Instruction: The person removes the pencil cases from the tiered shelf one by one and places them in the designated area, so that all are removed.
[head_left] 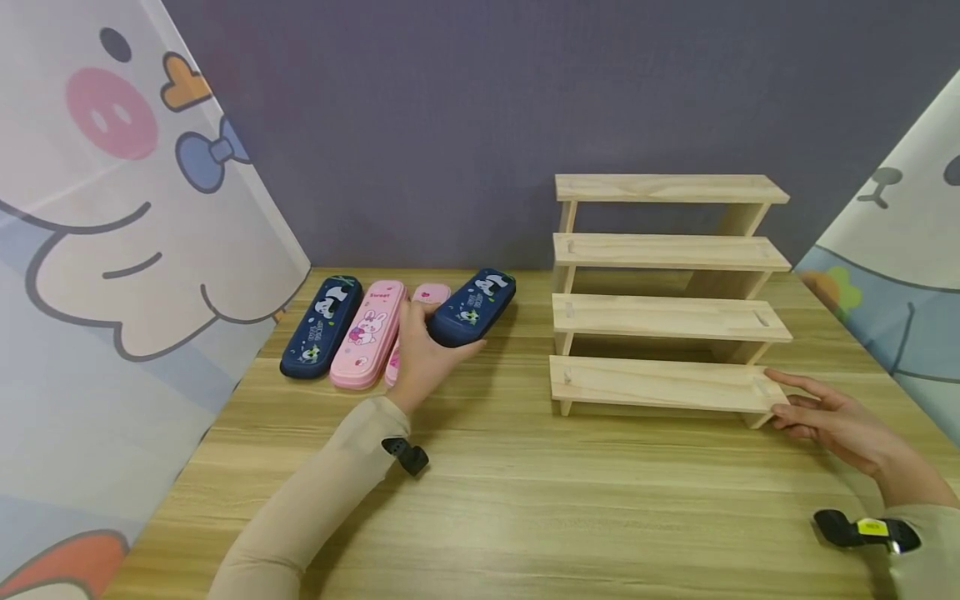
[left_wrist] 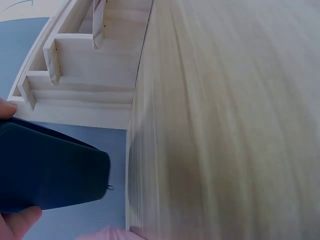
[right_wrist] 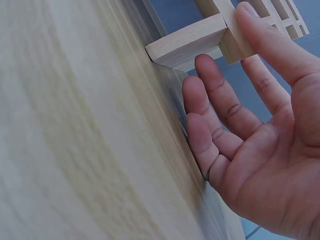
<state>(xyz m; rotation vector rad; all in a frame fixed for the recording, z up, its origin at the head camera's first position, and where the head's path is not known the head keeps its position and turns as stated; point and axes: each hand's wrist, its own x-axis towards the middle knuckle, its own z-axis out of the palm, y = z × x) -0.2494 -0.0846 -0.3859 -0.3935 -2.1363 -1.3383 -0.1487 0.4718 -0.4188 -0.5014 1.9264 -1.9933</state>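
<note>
My left hand (head_left: 426,354) grips a navy pencil case (head_left: 474,307) with a panda print, thumb on one side and fingers on the other. It is tilted and raised off the table; in the left wrist view its plain dark underside (left_wrist: 55,165) shows. Under the left hand lies a pink pencil case (head_left: 431,293), partly hidden. Over on the right, my right hand (head_left: 832,421) pinches the end of the lowest board of a four-step wooden display rack (head_left: 667,383). The right wrist view has thumb and forefinger at the board's corner (right_wrist: 235,40), other fingers loosely curled.
Left of the held case lie a pink rabbit-print pencil case (head_left: 367,337) and another navy panda case (head_left: 321,327), side by side on the wood-grain table (head_left: 480,500). A dark grey wall (head_left: 420,125) rises behind, with cartoon-printed panels (head_left: 112,208) at both sides.
</note>
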